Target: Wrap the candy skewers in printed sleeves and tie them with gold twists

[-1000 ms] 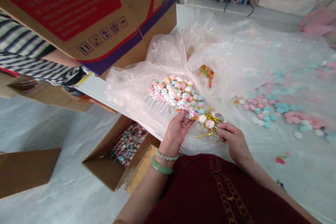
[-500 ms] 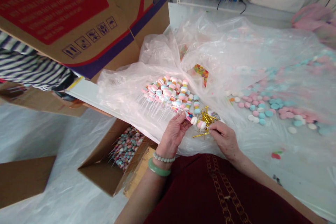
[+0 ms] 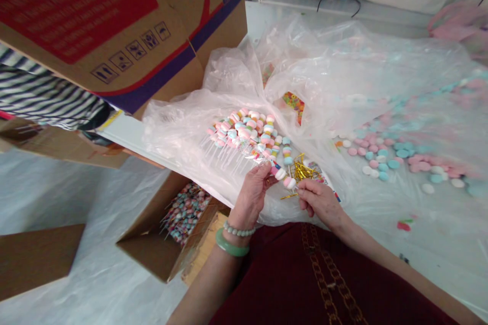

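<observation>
Obscuring a candy skewer [image 3: 282, 175], left hand [image 3: 250, 195]

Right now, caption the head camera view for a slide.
Left hand holds a candy skewer; right hand pinches by gold twist ties.

Left hand [image 3: 251, 195] raised, fingers curled closed; right hand [image 3: 320, 202] just beside it, fingertips [image 3: 302, 194] pinched, probably gripping lightly; left forearm [image 3: 217, 277] angled inward.

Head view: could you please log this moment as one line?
left hand: holds pink-and-white round candy skewer | right hand: pinches thin gold metallic twist tie | beside: clear plastic sheet, loose pastel candies
</observation>
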Demonstrator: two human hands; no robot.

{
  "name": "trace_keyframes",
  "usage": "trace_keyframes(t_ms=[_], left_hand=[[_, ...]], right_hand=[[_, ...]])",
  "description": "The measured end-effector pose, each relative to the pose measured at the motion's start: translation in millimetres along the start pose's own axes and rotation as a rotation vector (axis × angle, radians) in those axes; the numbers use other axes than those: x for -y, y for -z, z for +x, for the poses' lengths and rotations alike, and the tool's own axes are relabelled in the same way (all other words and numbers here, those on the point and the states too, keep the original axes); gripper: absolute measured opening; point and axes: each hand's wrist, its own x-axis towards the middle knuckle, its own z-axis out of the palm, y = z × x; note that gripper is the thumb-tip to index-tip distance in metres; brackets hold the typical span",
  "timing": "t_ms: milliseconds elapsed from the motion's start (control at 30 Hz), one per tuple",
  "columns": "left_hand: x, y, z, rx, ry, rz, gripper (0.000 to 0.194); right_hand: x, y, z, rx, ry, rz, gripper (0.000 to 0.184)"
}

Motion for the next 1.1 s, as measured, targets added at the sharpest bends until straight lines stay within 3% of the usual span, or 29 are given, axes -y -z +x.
trace_keyframes(t_ms=[67,133,300,367,433,533,667,767,900,1100], left_hand=[[0.0,-2.0,-1.6,-0.016,-0.025,0.046,0.027],[-1.2,-2.4,-1.8,-0.011,-0.036,0.050,0.027],[-12.3,6.6,3.7,0.054,0.083,-0.075,0.011],[-18.9,10.1,4.7,0.102,0.106,-0.144,0.017],[-24.2,10.6,3.6,0.158,0.101,-0.195,0.027],[-26.9,5.4,-0.5,0.209,0.078,-0.216,0.026],[-22.5,-4.1,-4.1,0.159,0.023,-0.186,0.027],[-19.8,-5.4,-3.1,0.089,0.019,-0.189,0.026],[-23.1,1.9,0.6,0.087,0.099,-0.202,0.026],[-27.5,13.0,4.5,0.051,0.099,-0.206,0.019]], right_hand=[[1.8,-1.9,0.5,-0.130,0.142,-0.307,0.012],[2.7,-3.3,2.9,-0.156,0.223,-0.408,0.013],[3.5,-6.9,8.2,0.128,0.059,0.075,0.021],[3.6,-8.7,9.0,0.168,0.011,0.211,0.021],[3.7,-10.6,10.1,0.127,0.016,0.234,0.020],[4.9,-12.5,12.4,0.027,0.032,0.210,0.018],[10.3,-13.4,12.9,-0.002,0.045,0.254,0.018],[15.8,-12.6,11.6,0.094,0.008,0.292,0.017],[17.9,-7.1,15.2,0.318,-0.163,0.502,0.018],[14.9,0.7,21.6,0.328,-0.251,0.552,0.022]])
